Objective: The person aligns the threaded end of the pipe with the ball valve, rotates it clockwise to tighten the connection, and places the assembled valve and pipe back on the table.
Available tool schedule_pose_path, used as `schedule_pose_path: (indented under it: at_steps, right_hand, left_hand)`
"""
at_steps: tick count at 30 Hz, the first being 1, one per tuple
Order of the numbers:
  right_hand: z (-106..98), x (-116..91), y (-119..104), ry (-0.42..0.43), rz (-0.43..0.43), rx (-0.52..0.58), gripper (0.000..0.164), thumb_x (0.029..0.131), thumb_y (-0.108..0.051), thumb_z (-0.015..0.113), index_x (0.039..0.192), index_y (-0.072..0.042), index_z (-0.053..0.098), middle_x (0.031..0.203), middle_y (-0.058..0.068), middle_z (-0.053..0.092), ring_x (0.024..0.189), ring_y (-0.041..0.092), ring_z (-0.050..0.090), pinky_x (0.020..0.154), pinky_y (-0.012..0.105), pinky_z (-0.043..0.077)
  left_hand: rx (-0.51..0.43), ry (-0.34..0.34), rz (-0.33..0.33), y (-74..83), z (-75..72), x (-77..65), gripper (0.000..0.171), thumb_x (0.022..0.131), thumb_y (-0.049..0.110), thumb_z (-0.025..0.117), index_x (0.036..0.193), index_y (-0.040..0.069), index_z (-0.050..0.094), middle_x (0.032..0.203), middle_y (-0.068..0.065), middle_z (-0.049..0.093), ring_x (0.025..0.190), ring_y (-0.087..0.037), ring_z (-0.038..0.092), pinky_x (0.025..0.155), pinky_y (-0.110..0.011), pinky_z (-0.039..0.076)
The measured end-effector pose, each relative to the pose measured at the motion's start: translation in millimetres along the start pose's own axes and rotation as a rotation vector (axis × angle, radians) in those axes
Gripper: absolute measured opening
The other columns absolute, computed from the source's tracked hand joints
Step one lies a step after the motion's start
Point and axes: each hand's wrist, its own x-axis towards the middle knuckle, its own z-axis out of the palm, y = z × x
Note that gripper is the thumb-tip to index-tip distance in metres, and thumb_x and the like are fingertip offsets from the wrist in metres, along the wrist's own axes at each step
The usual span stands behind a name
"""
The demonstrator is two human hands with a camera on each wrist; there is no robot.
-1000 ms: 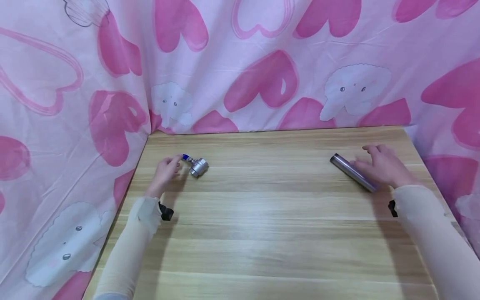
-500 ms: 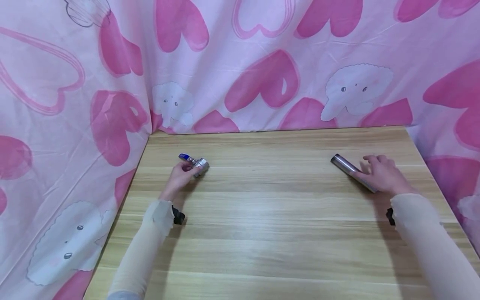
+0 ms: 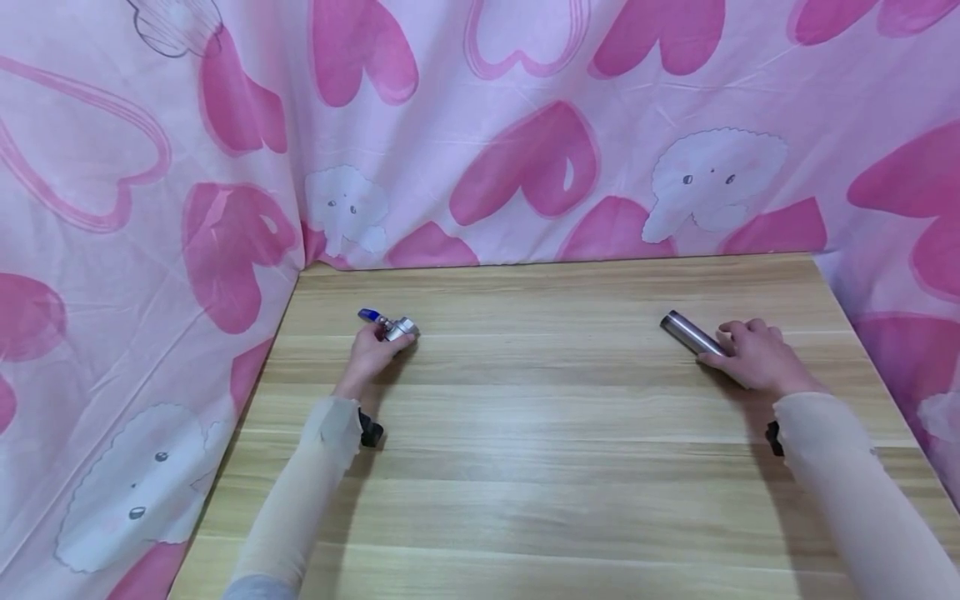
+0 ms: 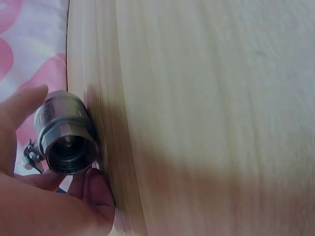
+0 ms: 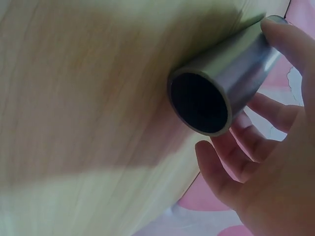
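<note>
At the back left of the table, my left hand point(image 3: 372, 352) holds a silver ball valve point(image 3: 402, 327) with a blue lever handle point(image 3: 368, 314). The left wrist view shows the thumb on one side of the valve point(image 4: 64, 118) and curled fingers on the other; its threaded opening faces the camera. Over on the right, my right hand point(image 3: 761, 357) grips a smooth metal pipe point(image 3: 690, 332) lying diagonally. Seen from the right wrist, the hollow pipe point(image 5: 236, 69) has the thumb along one side and the fingers bent around the other. Its near end is hidden by the hand in the head view.
A wood-grain table point(image 3: 510, 450) lies under both hands. Pink curtain cloth point(image 3: 517, 167) printed with hearts hangs along its back, left and right edges. Each wrist carries a small black camera, such as the left wrist camera point(image 3: 371, 428).
My left hand has moved right from beside the lever onto the valve body and taken hold of it. My right hand has lowered and closed its fingers around the pipe, which has barely moved.
</note>
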Motion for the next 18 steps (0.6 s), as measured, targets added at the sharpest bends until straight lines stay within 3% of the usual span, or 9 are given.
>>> schedule_pose_path:
  at_steps: [7,18]
  right_hand:
    - [4.0,-0.1,-0.8,-0.027,-0.013,0.032,0.075,0.089,-0.052,0.060,0.128,0.011,0.047,0.116,0.033,0.045,0.100,0.044,0.042,0.078,0.055,0.040]
    - [8.8,2.1,-2.7,-0.037,-0.043,0.037,0.064,0.087,-0.042,0.067,0.121,0.011,0.053,0.104,0.028,0.051,0.085,0.033,0.051,0.070,0.043,0.043]
  left_hand:
    - [-0.004,0.022,-0.035,3.4,3.3,-0.3,0.059,0.089,0.030,0.069,0.131,-0.006,0.047,0.129,-0.024,0.054,0.115,-0.032,0.053,0.102,-0.043,0.044]
    - [-0.019,-0.021,-0.095,0.7,4.0,2.8,0.065,0.090,0.032,0.067,0.136,-0.006,0.042,0.136,-0.024,0.049,0.123,-0.033,0.048,0.108,-0.044,0.039]
